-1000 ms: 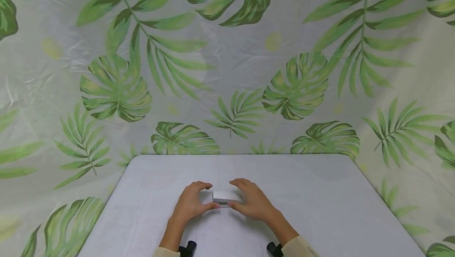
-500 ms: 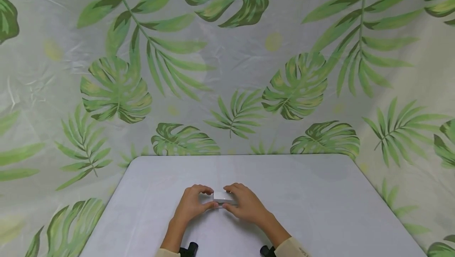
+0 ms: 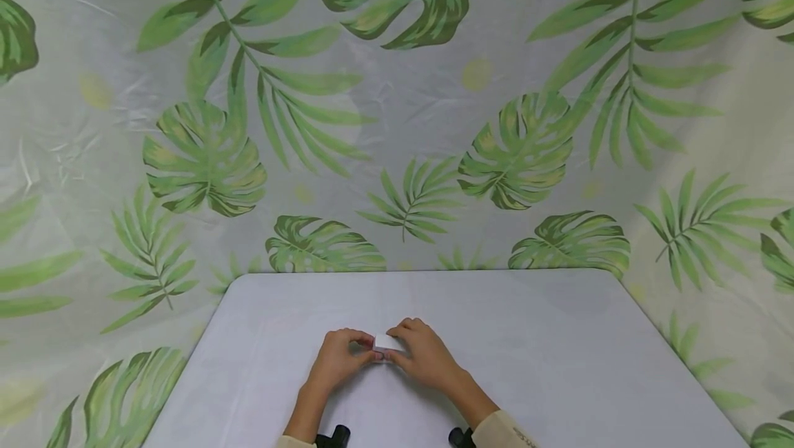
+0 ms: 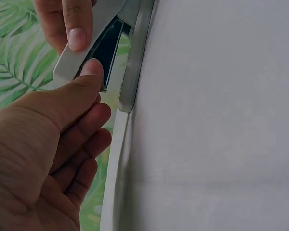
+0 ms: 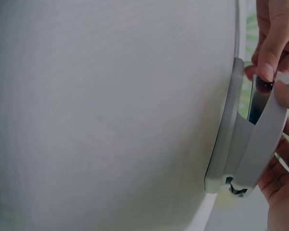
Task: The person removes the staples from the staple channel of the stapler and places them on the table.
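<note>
Stapler (image 5: 253, 149), gripped by the right hand (image 3: 420, 357) and pinched at its open end by the left hand (image 3: 340, 358), might nip a thumb (image 4: 94, 74) if its top (image 5: 270, 127) slipped.

We can read no words, labels, brands or numbers; the small dark marks (image 3: 521, 437) on the beige fabric right sleeve (image 3: 496, 429) are too blurred to decipher.

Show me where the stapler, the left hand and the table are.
Stapler (image 5: 263, 137), right wrist view: on its upper arm.
Left hand (image 4: 45, 139), left wrist view: near the thumb's base.
Table (image 3: 533, 348), head view: on its white top.
</note>
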Available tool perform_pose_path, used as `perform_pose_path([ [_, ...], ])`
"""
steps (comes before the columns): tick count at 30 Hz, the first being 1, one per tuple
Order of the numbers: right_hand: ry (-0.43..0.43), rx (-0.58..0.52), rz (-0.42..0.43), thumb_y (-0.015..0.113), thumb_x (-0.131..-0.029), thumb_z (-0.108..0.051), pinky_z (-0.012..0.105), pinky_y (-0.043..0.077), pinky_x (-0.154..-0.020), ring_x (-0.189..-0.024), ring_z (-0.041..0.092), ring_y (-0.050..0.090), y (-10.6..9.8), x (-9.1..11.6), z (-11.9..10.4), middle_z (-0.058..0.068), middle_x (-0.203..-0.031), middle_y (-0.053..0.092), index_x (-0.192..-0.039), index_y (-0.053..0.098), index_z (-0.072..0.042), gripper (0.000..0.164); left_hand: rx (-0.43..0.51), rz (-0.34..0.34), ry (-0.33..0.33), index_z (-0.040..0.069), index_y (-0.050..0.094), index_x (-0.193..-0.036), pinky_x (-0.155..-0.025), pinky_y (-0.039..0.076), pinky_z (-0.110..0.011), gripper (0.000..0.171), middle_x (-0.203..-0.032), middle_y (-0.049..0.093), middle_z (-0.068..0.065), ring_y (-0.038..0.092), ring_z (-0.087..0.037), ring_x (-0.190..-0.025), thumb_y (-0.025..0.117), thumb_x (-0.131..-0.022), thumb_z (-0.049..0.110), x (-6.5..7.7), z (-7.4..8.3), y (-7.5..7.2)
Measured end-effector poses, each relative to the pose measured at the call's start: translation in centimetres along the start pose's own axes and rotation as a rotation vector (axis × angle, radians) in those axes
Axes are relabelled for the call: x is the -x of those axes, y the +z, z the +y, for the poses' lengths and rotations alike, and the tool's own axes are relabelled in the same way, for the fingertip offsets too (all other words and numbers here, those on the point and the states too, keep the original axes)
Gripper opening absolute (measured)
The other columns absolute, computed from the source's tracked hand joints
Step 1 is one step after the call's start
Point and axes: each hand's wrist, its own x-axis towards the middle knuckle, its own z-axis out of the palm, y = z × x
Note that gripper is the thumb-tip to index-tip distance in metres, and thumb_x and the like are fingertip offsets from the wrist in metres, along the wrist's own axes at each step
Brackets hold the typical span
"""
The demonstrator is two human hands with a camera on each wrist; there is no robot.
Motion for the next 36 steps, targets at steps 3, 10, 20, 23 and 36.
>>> perform_pose_path([
  [3, -0.009, 0.003, -0.011, 0.073, -0.096, -0.039, 0.036, 0.055, -0.089, -0.103, 0.015, 0.061, 0.0, -0.1, 0.1, -0.003, -0.114, 0.069, -0.124, 0.073, -0.014, 0.037, 0.009, 0.000, 0.010, 0.013, 0.082, -0.097, -0.088, 0.058, -0.042, 0.025, -0.086, 0.077, 0.009, 0.073, -0.017, -0.093, 0.090, -0.080, 0.030, 0.0, -0.2, 0.3],
  [10, -0.010, 0.009, -0.037, 0.071, -0.097, -0.039, 0.034, 0.053, -0.087, -0.102, 0.014, 0.060, -0.1, -0.2, 0.2, -0.003, -0.117, 0.069, -0.125, 0.072, -0.015, 0.037, 0.036, 0.000, 0.000, 0.014, 0.082, -0.098, -0.090, 0.058, -0.041, 0.023, -0.086, 0.077, 0.011, 0.073, -0.014, -0.094, 0.090, -0.081, 0.028, -0.1, -0.4, 0.7],
  [20, -0.014, -0.031, -0.029, 0.071, -0.098, -0.036, 0.038, 0.055, -0.094, -0.109, 0.016, 0.061, -0.7, 0.0, 0.3, -0.002, -0.119, 0.068, -0.129, 0.070, -0.014, 0.038, 0.079, -0.008, -0.014, 0.016, 0.082, -0.101, -0.093, 0.058, -0.041, 0.027, -0.097, 0.080, 0.007, 0.074, -0.015, -0.101, 0.090, -0.080, 0.031, 0.0, -0.4, 1.1],
  [23, -0.009, -0.060, -0.022, 0.069, -0.099, -0.036, 0.040, 0.054, -0.098, -0.113, 0.017, 0.061, -1.0, 0.1, 0.4, -0.002, -0.120, 0.068, -0.130, 0.069, -0.014, 0.038, 0.082, -0.017, -0.007, 0.016, 0.082, -0.102, -0.092, 0.058, -0.040, 0.026, -0.096, 0.080, 0.007, 0.074, -0.015, -0.100, 0.089, -0.081, 0.032, 0.0, -0.3, 1.2],
  [36, 0.027, -0.179, 0.009, 0.061, -0.102, -0.048, 0.042, 0.053, -0.100, -0.118, 0.013, 0.062, -2.3, 0.9, 1.5, -0.007, -0.128, 0.066, -0.135, 0.065, -0.019, 0.044, 0.108, -0.057, -0.078, 0.027, 0.082, -0.101, -0.091, 0.058, -0.044, 0.020, -0.097, 0.079, 0.013, 0.074, -0.015, -0.101, 0.086, -0.084, 0.037, 0.1, -0.2, 1.1],
])
